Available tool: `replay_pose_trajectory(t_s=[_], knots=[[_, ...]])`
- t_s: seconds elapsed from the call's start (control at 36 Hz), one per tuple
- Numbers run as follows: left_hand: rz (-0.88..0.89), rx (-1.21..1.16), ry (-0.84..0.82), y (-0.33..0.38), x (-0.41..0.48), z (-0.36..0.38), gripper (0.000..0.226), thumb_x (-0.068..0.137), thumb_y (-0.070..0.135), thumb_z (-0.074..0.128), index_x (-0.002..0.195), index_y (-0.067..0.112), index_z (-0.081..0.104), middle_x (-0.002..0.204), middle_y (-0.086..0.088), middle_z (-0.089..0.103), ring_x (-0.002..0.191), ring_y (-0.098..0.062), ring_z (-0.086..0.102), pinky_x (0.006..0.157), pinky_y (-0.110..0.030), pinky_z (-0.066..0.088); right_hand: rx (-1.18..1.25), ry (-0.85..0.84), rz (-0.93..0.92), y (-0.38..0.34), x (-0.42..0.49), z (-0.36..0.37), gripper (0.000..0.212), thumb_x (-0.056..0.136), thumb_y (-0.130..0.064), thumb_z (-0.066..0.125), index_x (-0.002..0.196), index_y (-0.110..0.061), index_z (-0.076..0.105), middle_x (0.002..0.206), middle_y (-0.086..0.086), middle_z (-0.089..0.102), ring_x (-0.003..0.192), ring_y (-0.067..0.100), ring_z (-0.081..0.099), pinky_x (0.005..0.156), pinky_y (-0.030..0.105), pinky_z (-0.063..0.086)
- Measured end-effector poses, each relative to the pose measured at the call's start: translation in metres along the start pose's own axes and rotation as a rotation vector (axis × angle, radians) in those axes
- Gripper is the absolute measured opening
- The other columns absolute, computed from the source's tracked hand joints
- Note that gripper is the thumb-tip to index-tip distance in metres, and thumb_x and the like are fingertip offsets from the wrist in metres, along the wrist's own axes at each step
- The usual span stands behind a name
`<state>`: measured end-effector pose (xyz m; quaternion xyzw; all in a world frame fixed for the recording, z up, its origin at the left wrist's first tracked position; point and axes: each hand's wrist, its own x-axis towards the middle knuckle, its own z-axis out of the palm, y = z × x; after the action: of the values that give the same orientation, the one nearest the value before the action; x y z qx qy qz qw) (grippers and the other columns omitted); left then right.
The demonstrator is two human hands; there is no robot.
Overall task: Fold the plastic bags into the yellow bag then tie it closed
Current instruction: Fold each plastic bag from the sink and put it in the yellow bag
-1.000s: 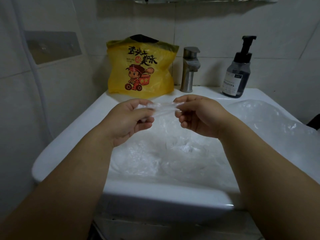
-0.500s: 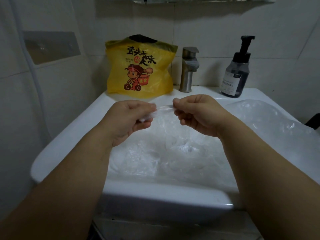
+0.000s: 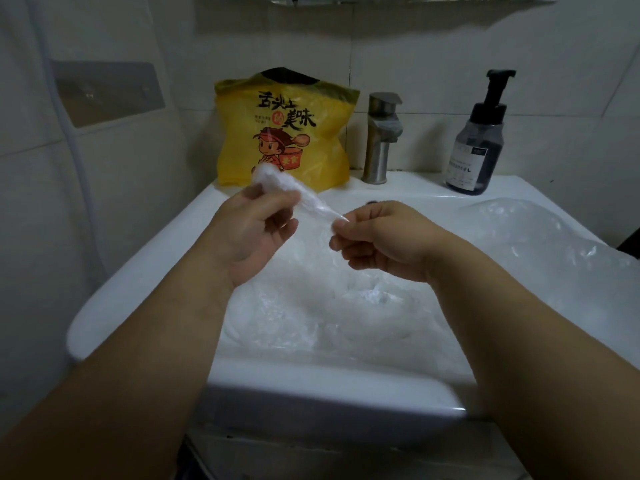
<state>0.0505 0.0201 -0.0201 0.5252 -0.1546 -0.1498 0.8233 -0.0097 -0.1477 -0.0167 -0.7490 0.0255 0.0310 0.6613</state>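
Observation:
A yellow bag (image 3: 304, 109) with a cartoon print stands upright at the back of the white sink (image 3: 145, 271), its top open. Above the basin I hold a clear plastic bag (image 3: 294, 190) rolled into a thin strip. My left hand (image 3: 249, 233) pinches its bunched left end, palm turned up. The strip's thin right tip is pinched by my right hand (image 3: 374, 240). More clear plastic bags (image 3: 329, 306) lie crumpled in the basin, and another clear bag (image 3: 540, 237) lies puffed up on the right rim.
A steel tap (image 3: 381, 136) stands right of the yellow bag. A dark soap pump bottle (image 3: 481, 140) sits at the back right corner. Tiled walls close in on the left and behind.
My left hand has turned palm up and lifted its end of the rolled bag towards the yellow bag. The strip now slopes down to my right hand.

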Motion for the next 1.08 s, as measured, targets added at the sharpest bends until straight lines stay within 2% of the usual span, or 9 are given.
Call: replay_pose_trajectory(t_s=[0.08,0.17,0.25,0.33,0.44,0.61,0.69,0.94,1.08], knots=[[-0.120,0.103,-0.107,-0.006,-0.001,0.004,0.052,0.066,0.036,0.077,0.108,0.012,0.058,0.104,-0.010,0.061,0.103,-0.021,0.059,0.094,-0.038,0.051,0.024,-0.001,-0.081,0.003,0.002,0.015,0.016,0.095,-0.012,0.056,0.087,-0.003,0.065,0.074,0.007,0.065,0.061,0.014,0.055,0.056,0.022,0.050],[-0.212,0.442,-0.241,-0.018,-0.006,0.011,0.063,0.075,0.062,0.068,0.110,0.010,0.065,0.106,-0.009,0.069,0.112,-0.020,0.061,0.102,-0.045,0.047,0.029,-0.036,-0.124,0.003,0.002,0.025,0.018,0.095,-0.006,0.052,0.088,0.004,0.064,0.073,0.010,0.063,0.061,0.015,0.055,0.053,0.021,0.050],[-0.204,0.428,-0.197,-0.022,-0.005,0.019,0.049,0.084,0.057,0.050,0.102,0.015,0.067,0.098,-0.009,0.073,0.103,-0.021,0.068,0.093,-0.037,0.053,-0.015,-0.037,-0.142,0.003,0.001,0.028,0.020,0.095,-0.004,0.053,0.094,0.013,0.063,0.075,0.014,0.062,0.063,0.017,0.057,0.056,0.023,0.052],[-0.198,0.413,-0.164,-0.020,-0.003,0.019,0.047,0.101,0.047,0.034,0.100,0.016,0.068,0.097,-0.019,0.064,0.097,-0.028,0.063,0.090,-0.036,0.052,-0.093,-0.035,-0.167,0.003,0.000,0.027,0.024,0.095,-0.013,0.056,0.081,0.003,0.066,0.072,0.010,0.063,0.067,0.022,0.057,0.056,0.023,0.047],[-0.152,0.306,-0.165,-0.015,-0.002,0.016,0.054,0.103,0.047,0.024,0.102,0.018,0.070,0.091,-0.004,0.071,0.090,-0.018,0.064,0.085,-0.035,0.053,-0.076,-0.051,-0.163,0.000,-0.002,0.023,0.022,0.093,-0.014,0.060,0.076,-0.002,0.067,0.072,0.005,0.065,0.060,0.015,0.055,0.055,0.022,0.046],[-0.035,0.195,0.163,-0.005,0.007,0.007,0.051,0.101,0.044,0.040,0.073,0.015,0.072,0.057,0.007,0.063,0.070,-0.009,0.052,0.061,-0.020,0.046,-0.065,-0.080,-0.090,-0.001,-0.004,0.016,0.016,0.091,-0.014,0.061,0.082,-0.003,0.067,0.063,0.004,0.066,0.057,0.012,0.056,0.054,0.021,0.048],[0.009,0.307,0.317,-0.008,0.008,0.003,0.043,0.095,0.046,0.053,0.069,0.014,0.065,0.062,0.003,0.057,0.060,-0.009,0.047,0.045,-0.016,0.040,-0.067,-0.097,-0.065,0.000,-0.004,0.014,0.016,0.091,-0.013,0.062,0.082,-0.002,0.067,0.063,0.005,0.066,0.057,0.013,0.055,0.054,0.021,0.048],[0.156,0.547,0.486,-0.010,0.008,-0.002,0.042,0.095,0.050,0.051,0.074,0.014,0.056,0.053,0.000,0.053,0.038,-0.005,0.049,0.047,-0.024,0.047,-0.056,-0.092,-0.011,0.003,-0.004,0.007,0.015,0.090,-0.014,0.062,0.084,-0.002,0.067,0.061,0.004,0.064,0.057,0.013,0.054,0.055,0.022,0.049],[0.197,0.711,0.501,-0.009,0.000,0.003,0.044,0.098,0.052,0.041,0.077,0.016,0.053,0.060,-0.003,0.054,0.046,-0.011,0.049,0.043,-0.019,0.043,-0.055,-0.046,-0.014,0.006,-0.006,0.005,0.015,0.089,-0.017,0.064,0.082,-0.005,0.068,0.063,0.003,0.065,0.059,0.013,0.057,0.055,0.021,0.050]])
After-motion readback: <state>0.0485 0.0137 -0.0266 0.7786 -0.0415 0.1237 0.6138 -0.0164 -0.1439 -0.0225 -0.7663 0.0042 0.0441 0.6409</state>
